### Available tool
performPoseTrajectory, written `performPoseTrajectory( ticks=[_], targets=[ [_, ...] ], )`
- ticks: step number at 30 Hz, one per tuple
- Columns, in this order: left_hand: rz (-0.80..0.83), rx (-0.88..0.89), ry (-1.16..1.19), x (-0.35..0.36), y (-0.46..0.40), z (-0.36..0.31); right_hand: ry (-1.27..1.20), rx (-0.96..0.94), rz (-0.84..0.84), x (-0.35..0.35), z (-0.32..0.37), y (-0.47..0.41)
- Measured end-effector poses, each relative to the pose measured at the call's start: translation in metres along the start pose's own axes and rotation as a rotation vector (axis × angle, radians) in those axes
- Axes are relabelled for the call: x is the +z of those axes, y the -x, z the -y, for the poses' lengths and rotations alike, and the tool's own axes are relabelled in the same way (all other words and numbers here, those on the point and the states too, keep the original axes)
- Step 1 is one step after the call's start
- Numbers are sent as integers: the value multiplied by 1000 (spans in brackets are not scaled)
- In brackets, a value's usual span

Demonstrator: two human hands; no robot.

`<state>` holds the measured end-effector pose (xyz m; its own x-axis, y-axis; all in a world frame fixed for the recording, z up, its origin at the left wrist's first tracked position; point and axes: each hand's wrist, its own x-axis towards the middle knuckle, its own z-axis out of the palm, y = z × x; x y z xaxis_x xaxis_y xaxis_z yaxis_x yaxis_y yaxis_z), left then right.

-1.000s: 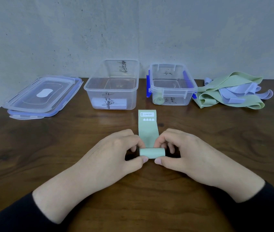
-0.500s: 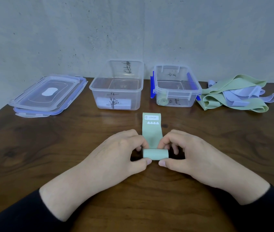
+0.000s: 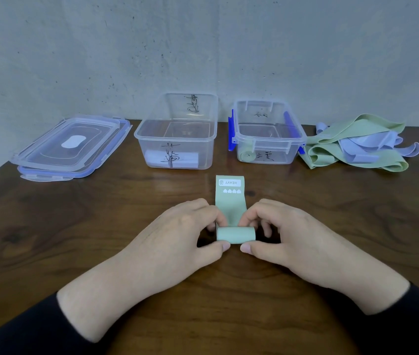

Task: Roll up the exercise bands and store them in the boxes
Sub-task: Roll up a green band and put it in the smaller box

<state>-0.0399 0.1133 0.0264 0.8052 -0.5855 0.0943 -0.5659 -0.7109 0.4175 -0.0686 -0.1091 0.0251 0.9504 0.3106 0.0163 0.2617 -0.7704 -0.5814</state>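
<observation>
A pale green exercise band (image 3: 231, 201) lies on the wooden table, its near end wound into a roll (image 3: 235, 234). My left hand (image 3: 177, 234) pinches the roll's left end and my right hand (image 3: 288, 234) pinches its right end, thumbs in front. The flat tail with a "HEAVY" label points away from me. Behind it stand two clear boxes: the left box (image 3: 177, 135) holds a white rolled band (image 3: 172, 158), the right box (image 3: 267, 139) with blue clips holds a green rolled band (image 3: 247, 156). A heap of loose green and lilac bands (image 3: 357, 147) lies at the right.
Two stacked clear lids (image 3: 71, 147) with blue edging lie at the back left of the table. A grey wall rises right behind the boxes. Bare wood (image 3: 49, 226) lies left and right of my hands.
The flat tail has grown slightly shorter as the roll takes up more band. My hands stay at the roll's two ends.
</observation>
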Motion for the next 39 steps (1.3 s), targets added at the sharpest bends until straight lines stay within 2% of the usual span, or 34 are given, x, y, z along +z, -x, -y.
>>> performPoseTrajectory(
  ticks=[39],
  targets=[
    [-17, -13, -18, 1, -1, 2, 5, 22, -15, 0, 3, -1]
  ],
)
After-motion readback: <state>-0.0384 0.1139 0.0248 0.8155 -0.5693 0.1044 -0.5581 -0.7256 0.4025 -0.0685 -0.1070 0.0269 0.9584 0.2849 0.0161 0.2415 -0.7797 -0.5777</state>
